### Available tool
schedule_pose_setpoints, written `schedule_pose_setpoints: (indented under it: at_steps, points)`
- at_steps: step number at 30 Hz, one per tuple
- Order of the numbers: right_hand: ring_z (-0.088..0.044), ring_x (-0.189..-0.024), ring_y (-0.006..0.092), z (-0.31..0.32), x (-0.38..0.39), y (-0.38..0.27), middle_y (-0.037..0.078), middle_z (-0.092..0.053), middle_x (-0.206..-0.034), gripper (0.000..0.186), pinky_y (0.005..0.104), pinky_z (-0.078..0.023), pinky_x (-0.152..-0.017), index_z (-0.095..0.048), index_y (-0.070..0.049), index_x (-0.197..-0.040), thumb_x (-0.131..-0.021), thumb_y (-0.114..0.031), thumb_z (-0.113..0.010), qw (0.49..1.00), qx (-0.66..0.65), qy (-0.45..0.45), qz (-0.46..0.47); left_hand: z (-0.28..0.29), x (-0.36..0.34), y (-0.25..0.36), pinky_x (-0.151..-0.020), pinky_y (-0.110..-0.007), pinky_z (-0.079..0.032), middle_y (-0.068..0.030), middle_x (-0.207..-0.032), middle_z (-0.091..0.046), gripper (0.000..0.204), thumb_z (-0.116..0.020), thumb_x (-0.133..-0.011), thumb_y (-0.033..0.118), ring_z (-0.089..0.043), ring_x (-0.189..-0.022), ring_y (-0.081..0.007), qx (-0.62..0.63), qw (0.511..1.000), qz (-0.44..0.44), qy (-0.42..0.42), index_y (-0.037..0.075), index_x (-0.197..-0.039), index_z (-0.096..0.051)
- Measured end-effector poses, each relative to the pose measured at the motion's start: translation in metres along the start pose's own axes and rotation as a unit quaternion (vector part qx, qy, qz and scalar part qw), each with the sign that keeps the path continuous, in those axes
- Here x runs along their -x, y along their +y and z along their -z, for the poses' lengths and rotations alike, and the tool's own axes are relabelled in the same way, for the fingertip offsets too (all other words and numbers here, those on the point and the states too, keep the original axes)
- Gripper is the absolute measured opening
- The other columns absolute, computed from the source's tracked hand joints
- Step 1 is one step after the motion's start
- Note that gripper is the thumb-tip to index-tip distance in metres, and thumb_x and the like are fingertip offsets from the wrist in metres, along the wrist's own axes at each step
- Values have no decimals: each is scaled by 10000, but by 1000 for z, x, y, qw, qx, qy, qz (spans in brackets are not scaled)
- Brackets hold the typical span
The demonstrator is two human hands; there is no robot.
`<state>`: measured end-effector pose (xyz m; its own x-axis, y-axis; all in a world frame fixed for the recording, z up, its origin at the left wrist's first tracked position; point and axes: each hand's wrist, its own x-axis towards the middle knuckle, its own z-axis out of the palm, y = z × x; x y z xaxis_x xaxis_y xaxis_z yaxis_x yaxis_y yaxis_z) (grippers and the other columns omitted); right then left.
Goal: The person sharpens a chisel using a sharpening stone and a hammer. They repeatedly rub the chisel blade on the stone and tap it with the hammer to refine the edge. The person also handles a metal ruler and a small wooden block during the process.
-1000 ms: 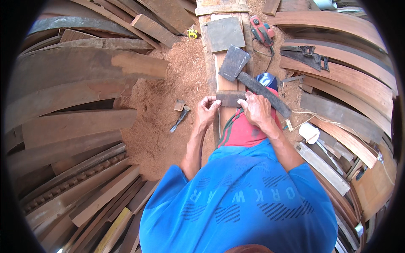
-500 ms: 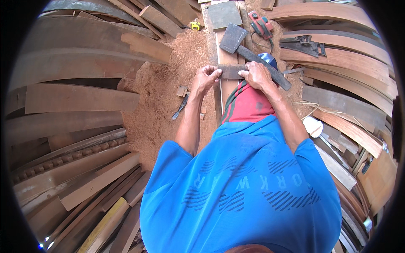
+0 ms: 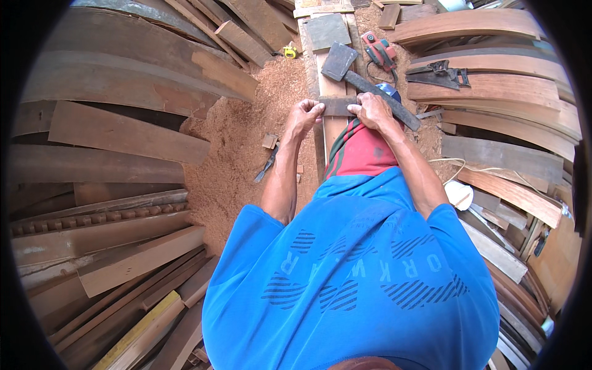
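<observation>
My two hands hold a dark brown, flat rectangular plate (image 3: 337, 106) crosswise over a pale reddish board (image 3: 334, 131). My left hand (image 3: 304, 115) pinches the plate's left end between thumb and curled fingers. On its right end my right hand (image 3: 374, 111) presses the thumb, fingers curled behind. Whether the plate is metal or wood, I cannot tell. A big dark mallet (image 3: 340, 61) lies just beyond, its handle slanting down to the right past my right hand. Farther up the board sits a grey square slab (image 3: 328, 32).
A red power tool (image 3: 378, 52) with a cord and a black-handled saw (image 3: 438, 74) lie at the right. A yellow tape measure (image 3: 290, 52) and a chisel-like tool (image 3: 267, 163) rest on sawdust (image 3: 237, 132) at the left. Stacked planks (image 3: 129, 132) flank both sides.
The view has shifted slightly. Both hands keep their grip on the plate, which stays in nearly the same place over the board.
</observation>
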<state>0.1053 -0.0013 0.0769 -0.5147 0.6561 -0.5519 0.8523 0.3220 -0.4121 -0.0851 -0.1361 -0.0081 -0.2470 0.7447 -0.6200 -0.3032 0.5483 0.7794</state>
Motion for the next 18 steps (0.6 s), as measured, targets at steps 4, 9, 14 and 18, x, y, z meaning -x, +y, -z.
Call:
schedule_pose_setpoints:
  at_steps: [4, 9, 14, 18]
  points:
    - [-670, -1043, 444, -4, 0, 1, 269, -703, -1058, 428, 536, -520, -894, -718, -17, -1048, -890, -413, -686, 1000, 4, 12, -4, 0, -1, 0, -717, -283, -565, 0, -877, -675, 191, -739, -933, 223, -627, -763, -93, 0, 1000, -3, -1, 62, -989, -651]
    - [-671, -1040, 439, -2, 1, 1, 269, -702, -1056, 424, 538, -516, -895, -723, -15, -1027, -889, -414, -686, 1000, -3, 9, -6, -1, 1, 3, -716, -282, -565, -5, -881, -677, 191, -741, -930, 219, -628, -757, -96, -3, 1000, 1, 1, 61, -988, -651]
    - [-669, -1025, 442, -3, 1, 2, 270, -701, -1029, 430, 535, -510, -896, -720, -12, -1002, -885, -424, -683, 1000, -17, 14, 2, 2, -1, 7, -710, -276, -566, -11, -875, -676, 189, -736, -931, 208, -626, -743, -96, 2, 1000, 3, -12, 43, -981, -659]
    - [-665, -1017, 449, -4, 1, 3, 270, -702, -1005, 414, 534, -502, -891, -721, -12, -960, -878, -417, -686, 1000, -23, 18, 5, 7, 0, 8, -678, -248, -556, -8, -860, -671, 197, -734, -932, 208, -619, -729, -90, 22, 999, 23, -15, 32, -982, -662]
